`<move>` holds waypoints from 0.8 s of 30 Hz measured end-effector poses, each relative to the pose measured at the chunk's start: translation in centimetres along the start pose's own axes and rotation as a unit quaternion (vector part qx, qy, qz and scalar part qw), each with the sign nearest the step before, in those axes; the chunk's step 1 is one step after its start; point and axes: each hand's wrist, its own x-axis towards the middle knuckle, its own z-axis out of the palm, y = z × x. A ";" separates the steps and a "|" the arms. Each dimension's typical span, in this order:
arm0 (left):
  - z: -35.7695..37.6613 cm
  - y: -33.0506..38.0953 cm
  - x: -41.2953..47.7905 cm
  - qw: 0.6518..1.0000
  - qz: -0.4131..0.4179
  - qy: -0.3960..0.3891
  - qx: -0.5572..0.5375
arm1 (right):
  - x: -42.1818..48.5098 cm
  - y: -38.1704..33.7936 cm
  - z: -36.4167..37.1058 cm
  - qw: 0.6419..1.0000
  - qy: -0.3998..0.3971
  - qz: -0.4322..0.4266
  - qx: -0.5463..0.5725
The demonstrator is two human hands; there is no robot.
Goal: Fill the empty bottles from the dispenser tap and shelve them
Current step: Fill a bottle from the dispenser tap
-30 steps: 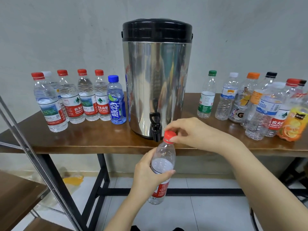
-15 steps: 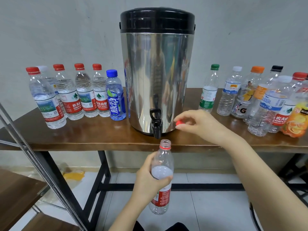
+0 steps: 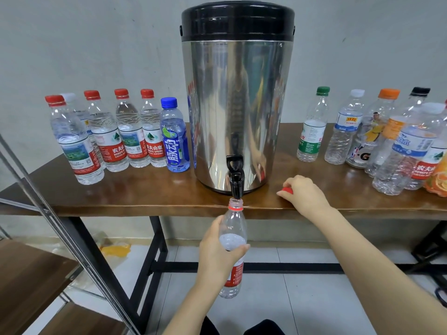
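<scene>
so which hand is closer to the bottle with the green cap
Right. The right hand rests on the table in front of the green-capped bottle, holding a red cap; the left hand is below the table edge, holding an open bottle under the tap.

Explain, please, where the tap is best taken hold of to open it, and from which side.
Take the black lever above the spout, from the front and right. It juts forward off the dispenser wall, so only its front and sides are free, and the left hand holds the bottle right under the spout. The right hand holds the cap, so probably spare fingers must do it.
</scene>
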 end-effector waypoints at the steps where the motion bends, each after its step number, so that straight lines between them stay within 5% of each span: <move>1: 0.1 0.0 0.1 1.000 0.014 0.006 0.002 | -0.1 0.0 0.0 1.000 0.006 0.002 0.003; 6: 0.6 0.4 0.5 0.998 0.059 0.027 0.012 | -1.4 -0.4 -1.1 0.997 0.075 -0.018 0.017; 12: 1.5 -0.2 0.8 0.995 0.087 0.050 0.014 | -3.4 -4.1 -4.2 0.963 0.170 -0.154 0.139; 16: 1.4 0.1 1.3 0.994 0.096 0.040 0.032 | -4.3 -8.3 -6.3 0.938 0.173 -0.238 0.181; 24: 1.0 0.3 1.8 0.993 0.105 0.022 0.053 | -4.0 -11.6 -6.3 0.944 0.132 -0.270 0.134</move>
